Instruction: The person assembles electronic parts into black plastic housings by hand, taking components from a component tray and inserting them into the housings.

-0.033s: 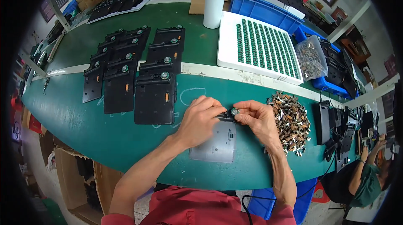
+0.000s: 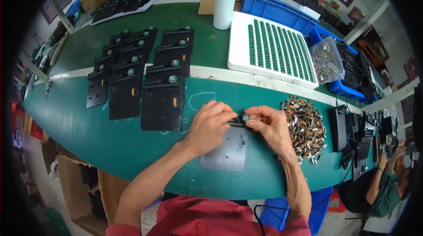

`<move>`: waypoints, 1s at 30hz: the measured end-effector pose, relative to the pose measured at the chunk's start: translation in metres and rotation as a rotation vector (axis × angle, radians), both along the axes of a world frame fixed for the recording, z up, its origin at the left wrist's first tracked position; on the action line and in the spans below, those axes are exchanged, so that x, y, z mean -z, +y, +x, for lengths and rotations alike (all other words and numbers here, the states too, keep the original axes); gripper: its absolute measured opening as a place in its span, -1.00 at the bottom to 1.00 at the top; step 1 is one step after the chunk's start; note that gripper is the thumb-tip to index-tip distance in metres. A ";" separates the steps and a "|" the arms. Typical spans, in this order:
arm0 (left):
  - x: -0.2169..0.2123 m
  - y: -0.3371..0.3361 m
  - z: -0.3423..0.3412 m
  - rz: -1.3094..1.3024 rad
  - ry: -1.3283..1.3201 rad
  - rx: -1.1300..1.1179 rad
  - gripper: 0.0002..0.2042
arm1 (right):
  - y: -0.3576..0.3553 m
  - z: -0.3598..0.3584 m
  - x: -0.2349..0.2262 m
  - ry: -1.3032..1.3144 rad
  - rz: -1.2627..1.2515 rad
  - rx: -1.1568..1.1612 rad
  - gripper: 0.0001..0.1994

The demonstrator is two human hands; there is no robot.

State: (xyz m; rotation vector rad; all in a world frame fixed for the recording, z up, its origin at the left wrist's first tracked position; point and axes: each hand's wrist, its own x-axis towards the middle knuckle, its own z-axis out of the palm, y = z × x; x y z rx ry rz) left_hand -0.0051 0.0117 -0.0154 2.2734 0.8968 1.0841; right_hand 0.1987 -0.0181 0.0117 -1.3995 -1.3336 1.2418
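Observation:
A flat dark plastic panel [image 2: 224,150] lies on the green table in front of me, its thicker bar at the far edge. My left hand [image 2: 207,126] is closed on that bar, its fingers bunched together and covering much of it. At the panel's far right corner, my right hand [image 2: 271,126] pinches a small round metallic part [image 2: 246,117] between thumb and forefinger. The part touches the end of the bar; whether it is fixed there I cannot tell. Just right of my right hand spreads a heap of small brown and silvery metal pieces [image 2: 306,130].
Rows of similar black panels [image 2: 162,108] with round parts and orange pieces lie at left. Behind are a white foam tray [image 2: 238,55] of green parts, a white bottle [image 2: 225,2] and a plastic bag [image 2: 326,62]. A co-worker [image 2: 387,192] sits at far right.

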 end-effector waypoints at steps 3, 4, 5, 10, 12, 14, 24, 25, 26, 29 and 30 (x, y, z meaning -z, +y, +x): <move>0.000 0.000 0.000 -0.009 0.017 0.003 -0.74 | -0.002 -0.002 0.000 -0.189 0.144 -0.031 -0.74; 0.000 0.000 0.000 -0.012 0.022 0.002 -0.75 | -0.001 -0.002 0.002 -0.187 0.142 -0.032 -0.74; 0.000 0.000 0.000 -0.016 0.027 0.001 -0.75 | -0.001 -0.002 0.005 -0.184 0.154 -0.023 -0.74; 0.001 0.001 0.000 -0.021 0.018 0.008 -0.74 | -0.003 -0.004 0.012 -0.198 0.139 0.046 -0.75; 0.001 0.001 0.000 -0.021 0.013 0.009 -0.74 | -0.004 -0.004 0.011 -0.256 0.153 0.051 -0.77; 0.001 0.001 -0.001 -0.012 0.019 0.012 -0.74 | -0.005 -0.006 0.012 -0.248 0.136 0.065 -0.77; 0.002 0.001 0.000 -0.011 0.013 0.013 -0.74 | -0.009 -0.007 0.005 -0.334 0.250 -0.004 -0.73; 0.001 0.001 0.000 -0.011 0.013 0.012 -0.74 | -0.009 -0.006 0.003 -0.334 0.249 -0.004 -0.73; 0.000 0.001 0.000 -0.011 0.014 0.012 -0.74 | -0.010 -0.006 0.001 -0.385 0.295 -0.030 -0.74; 0.001 0.001 0.000 -0.010 0.022 0.007 -0.73 | -0.010 -0.008 0.005 -0.452 0.382 -0.037 -0.76; 0.001 0.001 0.000 -0.012 0.022 0.007 -0.73 | -0.010 -0.008 0.006 -0.467 0.424 -0.020 -0.79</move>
